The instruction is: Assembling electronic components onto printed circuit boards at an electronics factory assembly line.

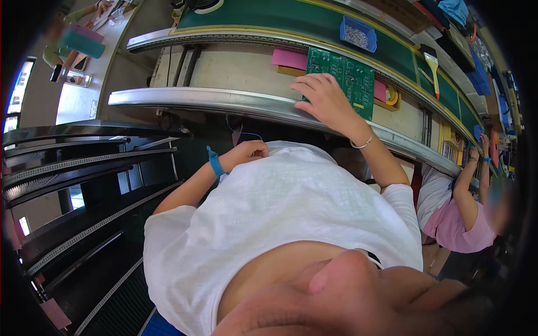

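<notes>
Left hand [249, 154]: fingers loosely curled at our waist, against the white shirt [302, 190]; we cannot tell whether it pinches anything.
Blue wristband [214, 162]: sits on our left wrist; if it is a grounding strap, we do well to keep it snug.
Right hand [325, 101]: fingers stretched and slightly spread, thumb apart, over the near metal rail [224, 99] and the board's left side; whether it touches, we cannot tell.
Green circuit board [350, 78]: lies between the two long rails, component side up; we should handle it by its edges, press lightly and keep fingertips off the small parts.
Pink pieces [290, 58]: show on either side of the board, a yellow tape roll [391, 96] near the right one; we watch that our wrist catches neither.
Blue bin [358, 47]: holds small clear pieces on the green belt [269, 19], beyond the board; we reach around the components.
Brush [433, 68]: lies farther right, well apart from our hand.
</notes>
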`<state>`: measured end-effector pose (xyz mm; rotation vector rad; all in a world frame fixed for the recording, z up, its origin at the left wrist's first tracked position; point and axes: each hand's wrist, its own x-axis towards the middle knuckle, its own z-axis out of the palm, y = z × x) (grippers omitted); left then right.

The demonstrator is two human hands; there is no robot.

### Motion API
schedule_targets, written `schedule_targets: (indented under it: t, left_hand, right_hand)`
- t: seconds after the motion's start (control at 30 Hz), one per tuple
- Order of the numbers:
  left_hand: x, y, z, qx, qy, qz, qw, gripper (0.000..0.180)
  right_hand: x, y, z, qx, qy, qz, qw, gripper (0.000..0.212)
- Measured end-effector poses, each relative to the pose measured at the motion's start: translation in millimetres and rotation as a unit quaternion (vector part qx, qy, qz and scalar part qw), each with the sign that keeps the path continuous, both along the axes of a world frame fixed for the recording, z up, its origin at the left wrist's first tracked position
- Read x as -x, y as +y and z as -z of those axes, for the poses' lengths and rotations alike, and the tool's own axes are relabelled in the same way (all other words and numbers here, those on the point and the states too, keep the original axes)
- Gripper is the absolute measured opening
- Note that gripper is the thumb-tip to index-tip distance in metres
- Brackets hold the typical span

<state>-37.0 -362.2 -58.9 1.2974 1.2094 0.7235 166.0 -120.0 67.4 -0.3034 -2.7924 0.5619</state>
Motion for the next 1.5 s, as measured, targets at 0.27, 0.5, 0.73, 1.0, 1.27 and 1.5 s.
schedule_targets:
  t: [0.27,0.5,0.73,1.0,1.27,1.5]
  left_hand:
    - [12.3,4.7,-0.5,-0.100,0.289,-0.134,0.943,0.016]
    - [62.5,-93.8,-67.9,-0.174,0.291,-0.423,0.840,0.017]
    - [123.9,-276.7,28.7,-0.109,-0.002,-0.862,0.495,0.020]
    - [99.3,-437.7,122.5,-0.092,-0.117,-0.979,0.141,0.023]
    - [148.5,-466.2,145.2,-0.072,-0.259,-0.949,0.164,0.031]
    - [151.2,-438.3,170.3,-0.139,-0.305,-0.930,0.153,0.047]
  right_hand:
    - [-43.5,18.4,36.2,-0.138,-0.085,0.073,0.984,0.029]
    - [-118.2,51.1,3.2,-0.213,-0.239,0.205,0.925,0.024]
    - [-38.1,89.1,-13.2,-0.178,-0.072,0.039,0.981,0.023]
    - [-21.4,116.9,31.7,-0.059,0.049,-0.012,0.997,0.018]
    - [-26.1,121.6,37.8,-0.073,0.083,-0.007,0.994,0.017]
    - [-40.9,78.8,6.5,-0.080,0.096,0.039,0.991,0.016]
